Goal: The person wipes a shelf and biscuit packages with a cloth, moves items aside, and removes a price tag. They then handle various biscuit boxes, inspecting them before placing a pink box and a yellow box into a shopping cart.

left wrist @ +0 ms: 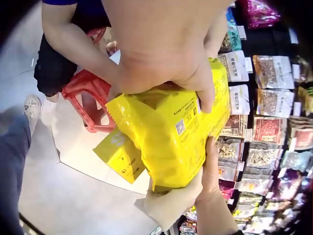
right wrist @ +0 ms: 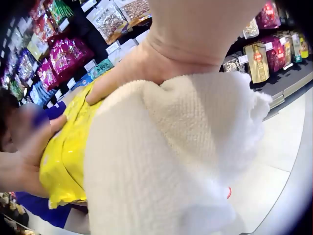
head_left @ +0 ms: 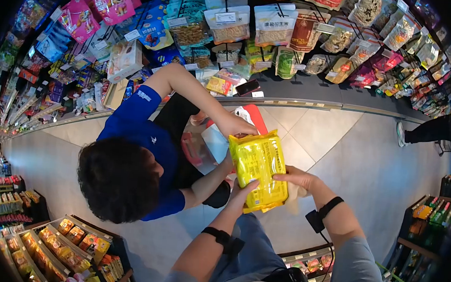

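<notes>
A glossy yellow printed pack (head_left: 258, 165) lies between my two hands, in front of my body. My left hand (head_left: 241, 194) grips its near left corner, the thumb on top; in the left wrist view that hand covers the pack's upper end. On the opposite side my right hand (head_left: 301, 179) holds the edge, thumb over the face. A cream textured cloth (right wrist: 166, 132) hangs from the same right hand and hides its fingers in the right wrist view. Another person's hand (head_left: 239, 126) is at the far end of the pack.
A person in a blue shirt (head_left: 134, 118) crouches at my left. Beneath the pack a yellow printed packet (left wrist: 122, 155) sticks out. A red basket (left wrist: 90, 95) stands on the floor. Hanging snack bags (head_left: 227, 23) line the shelf ahead, with a phone (head_left: 247, 87) on its ledge.
</notes>
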